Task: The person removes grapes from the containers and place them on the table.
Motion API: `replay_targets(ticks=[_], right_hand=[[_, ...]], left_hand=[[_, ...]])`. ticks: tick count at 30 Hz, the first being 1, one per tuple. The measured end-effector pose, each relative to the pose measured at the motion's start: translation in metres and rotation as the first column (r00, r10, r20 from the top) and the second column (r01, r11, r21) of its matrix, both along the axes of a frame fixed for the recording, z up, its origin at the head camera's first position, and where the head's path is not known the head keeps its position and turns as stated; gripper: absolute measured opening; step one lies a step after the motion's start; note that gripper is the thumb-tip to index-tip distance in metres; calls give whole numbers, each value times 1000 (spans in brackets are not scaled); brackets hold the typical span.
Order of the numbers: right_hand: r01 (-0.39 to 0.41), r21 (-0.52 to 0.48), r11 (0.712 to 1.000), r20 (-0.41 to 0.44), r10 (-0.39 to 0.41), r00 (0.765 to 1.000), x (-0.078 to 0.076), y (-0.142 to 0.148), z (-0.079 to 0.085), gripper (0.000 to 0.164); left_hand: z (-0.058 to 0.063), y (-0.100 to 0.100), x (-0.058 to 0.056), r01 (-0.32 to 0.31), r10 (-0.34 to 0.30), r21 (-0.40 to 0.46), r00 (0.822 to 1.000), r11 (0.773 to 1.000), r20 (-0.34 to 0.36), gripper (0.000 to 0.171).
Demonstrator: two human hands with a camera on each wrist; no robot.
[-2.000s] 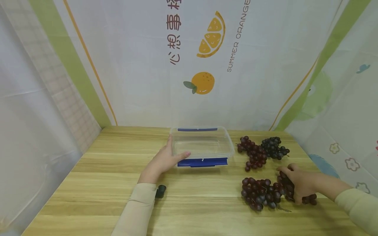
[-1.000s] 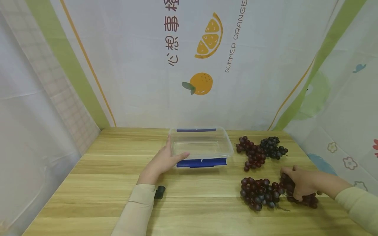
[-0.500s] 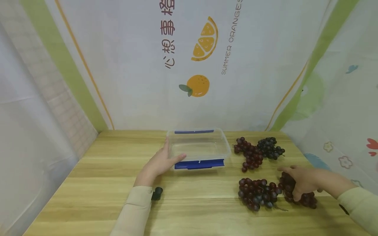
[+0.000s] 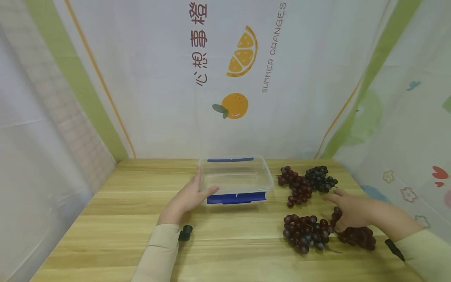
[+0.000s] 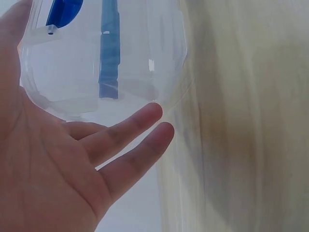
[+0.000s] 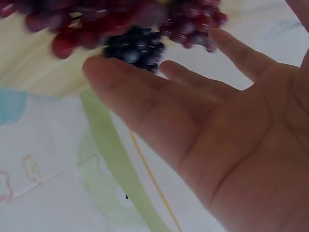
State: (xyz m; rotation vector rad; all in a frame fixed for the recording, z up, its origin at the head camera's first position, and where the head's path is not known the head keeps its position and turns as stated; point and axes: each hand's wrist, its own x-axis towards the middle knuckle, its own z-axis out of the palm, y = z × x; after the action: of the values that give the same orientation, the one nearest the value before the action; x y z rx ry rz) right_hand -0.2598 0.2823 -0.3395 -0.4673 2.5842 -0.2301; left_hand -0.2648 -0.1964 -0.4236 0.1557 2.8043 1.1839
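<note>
A clear plastic food container with blue latches stands at the table's back middle, and its inside looks bare. At its front left corner is my left hand, thumb by the front rim and fingers along the left side; the left wrist view shows the fingers straight and spread. My right hand hovers partly over a bunch of dark red grapes, fingers extended, holding nothing. Beside that bunch, to its left, lies another bunch of dark grapes. In the right wrist view grapes appear beyond the fingertips.
Farther back right lie a red grape bunch and a black grape bunch, close together. A printed cloth hangs behind the wooden table. Small black attachments sit at both wrists.
My right hand was resting on the right-hand red grape bunch and has risen off it, slightly toward the back. The left hand stays at the container; the head view has tilted up a little.
</note>
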Motion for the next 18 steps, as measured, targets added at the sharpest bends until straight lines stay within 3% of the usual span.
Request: replay_targets(ticks=[7, 10, 18], right_hand=[[-31, -23, 999, -134, 28, 991, -3, -38, -1, 99], [-22, -71, 997, -132, 12, 991, -2, -59, -1, 101], [12, -183, 983, -188, -47, 981, -5, -105, -7, 97]], left_hand=[[-2, -5, -3, 1, -1, -53, 1000, 999, 18, 114], [-2, -6, -1, -6, 6, -86, 1000, 996, 9, 111], [4, -9, 10, -83, 65, -214, 994, 973, -88, 92]])
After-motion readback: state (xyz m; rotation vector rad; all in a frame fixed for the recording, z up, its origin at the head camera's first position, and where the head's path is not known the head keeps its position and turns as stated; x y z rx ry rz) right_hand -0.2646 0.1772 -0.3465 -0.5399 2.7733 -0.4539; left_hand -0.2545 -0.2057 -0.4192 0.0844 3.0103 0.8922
